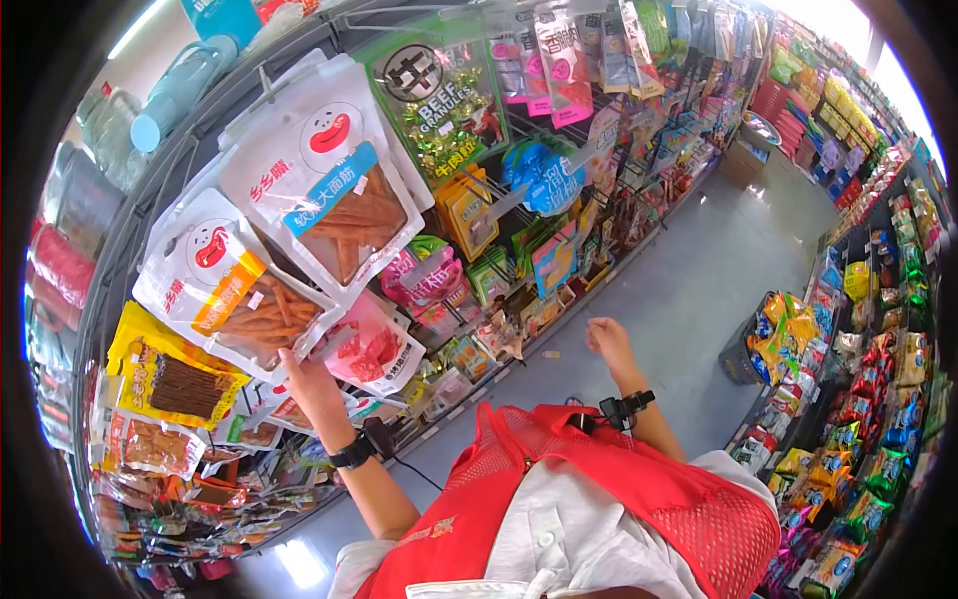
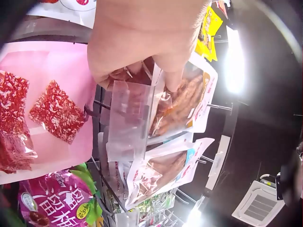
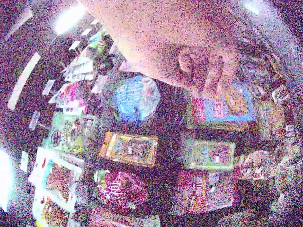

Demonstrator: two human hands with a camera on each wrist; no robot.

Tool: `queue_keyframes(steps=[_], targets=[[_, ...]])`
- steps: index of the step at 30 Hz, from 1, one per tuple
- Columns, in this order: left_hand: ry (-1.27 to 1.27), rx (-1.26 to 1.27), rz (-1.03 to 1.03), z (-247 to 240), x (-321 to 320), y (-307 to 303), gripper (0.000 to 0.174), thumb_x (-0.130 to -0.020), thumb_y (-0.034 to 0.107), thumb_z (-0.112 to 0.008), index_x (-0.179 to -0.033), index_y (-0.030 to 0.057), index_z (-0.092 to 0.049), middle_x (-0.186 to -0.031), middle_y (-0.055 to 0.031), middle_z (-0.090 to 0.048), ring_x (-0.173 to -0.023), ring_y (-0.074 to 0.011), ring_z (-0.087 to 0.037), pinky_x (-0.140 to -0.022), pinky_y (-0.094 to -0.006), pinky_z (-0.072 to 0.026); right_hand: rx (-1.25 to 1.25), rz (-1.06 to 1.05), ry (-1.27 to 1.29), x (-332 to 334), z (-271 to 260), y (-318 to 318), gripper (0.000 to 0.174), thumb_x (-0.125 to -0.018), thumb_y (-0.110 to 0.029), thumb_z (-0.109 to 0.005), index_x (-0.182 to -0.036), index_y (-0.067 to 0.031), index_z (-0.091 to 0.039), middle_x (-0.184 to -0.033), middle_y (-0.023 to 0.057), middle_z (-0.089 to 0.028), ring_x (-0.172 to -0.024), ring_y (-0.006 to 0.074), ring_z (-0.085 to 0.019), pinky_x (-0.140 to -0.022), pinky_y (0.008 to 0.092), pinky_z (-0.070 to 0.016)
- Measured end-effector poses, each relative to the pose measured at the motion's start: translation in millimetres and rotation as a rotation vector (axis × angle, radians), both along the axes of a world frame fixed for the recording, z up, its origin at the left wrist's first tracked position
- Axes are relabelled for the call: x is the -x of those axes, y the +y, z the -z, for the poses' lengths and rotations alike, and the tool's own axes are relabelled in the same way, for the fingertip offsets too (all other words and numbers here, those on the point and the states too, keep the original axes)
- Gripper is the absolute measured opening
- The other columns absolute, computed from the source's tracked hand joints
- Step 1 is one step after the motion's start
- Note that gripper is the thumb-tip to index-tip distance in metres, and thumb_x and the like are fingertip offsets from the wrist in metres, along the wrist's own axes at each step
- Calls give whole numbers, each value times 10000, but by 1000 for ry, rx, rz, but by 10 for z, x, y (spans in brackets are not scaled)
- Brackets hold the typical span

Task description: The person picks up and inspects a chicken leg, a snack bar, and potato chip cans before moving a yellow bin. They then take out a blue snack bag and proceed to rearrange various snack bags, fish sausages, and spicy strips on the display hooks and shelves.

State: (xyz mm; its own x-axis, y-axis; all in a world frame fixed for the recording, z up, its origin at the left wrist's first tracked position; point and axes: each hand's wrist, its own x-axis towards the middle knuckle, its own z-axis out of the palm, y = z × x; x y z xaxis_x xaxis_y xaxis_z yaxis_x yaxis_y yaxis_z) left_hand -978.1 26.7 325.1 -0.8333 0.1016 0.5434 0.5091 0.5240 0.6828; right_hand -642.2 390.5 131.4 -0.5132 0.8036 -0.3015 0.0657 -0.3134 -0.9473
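Shop aisle, seen from the head and both wrists. The left hand point(image 1: 311, 387) is raised to the hanging rack point(image 1: 130, 230) at lower left of the head view. It sits just below an orange-labelled packet point(image 1: 232, 295) and beside a pink packet point(image 1: 371, 349) of red pieces. In the left wrist view its fingers point(image 2: 173, 78) are curled narrowly and pinch the edge of a snack packet point(image 2: 182, 101). This is a clear-windowed pouch of brown strips, hanging right of centre among similar pouches on wire hooks.

The right hand point(image 1: 607, 339) hangs in the air at centre frame, over the grey floor point(image 1: 689, 290) and well apart from the rack. Its fingers are loosely curled and hold nothing. The right wrist view is heavily noisy and shows only the curled fingers point(image 3: 203, 71) above blurred packets.

A blue-labelled packet point(image 1: 334, 195) and a green beef granules bag point(image 1: 439, 95) hang higher on the rack. A red mesh vest point(image 1: 639, 499) fills the lower centre.
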Motion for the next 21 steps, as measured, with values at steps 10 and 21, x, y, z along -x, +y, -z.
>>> queue_keyframes(steps=[10,21], targets=[[132,-46,1,76,-62,-41,257,-969,109,-570,-1200,-3,-574,-891,-209,-686,-733,-262,-605,-716,-414,-499,33,0,7,8,85,56,193,-944,-164,-570,-1099,-55,-608,-910,37,-658,-734,111,-636,-648,229,-506],[-81,-296,108,77,-77,-82,451,-1038,315,-470,-1123,-113,-583,-1104,-193,-649,-985,-258,-599,-935,-393,-461,49,-9,25,-31,185,49,194,-938,-150,-578,-1092,-40,-618,-921,49,-666,-733,107,-633,-641,225,-505]])
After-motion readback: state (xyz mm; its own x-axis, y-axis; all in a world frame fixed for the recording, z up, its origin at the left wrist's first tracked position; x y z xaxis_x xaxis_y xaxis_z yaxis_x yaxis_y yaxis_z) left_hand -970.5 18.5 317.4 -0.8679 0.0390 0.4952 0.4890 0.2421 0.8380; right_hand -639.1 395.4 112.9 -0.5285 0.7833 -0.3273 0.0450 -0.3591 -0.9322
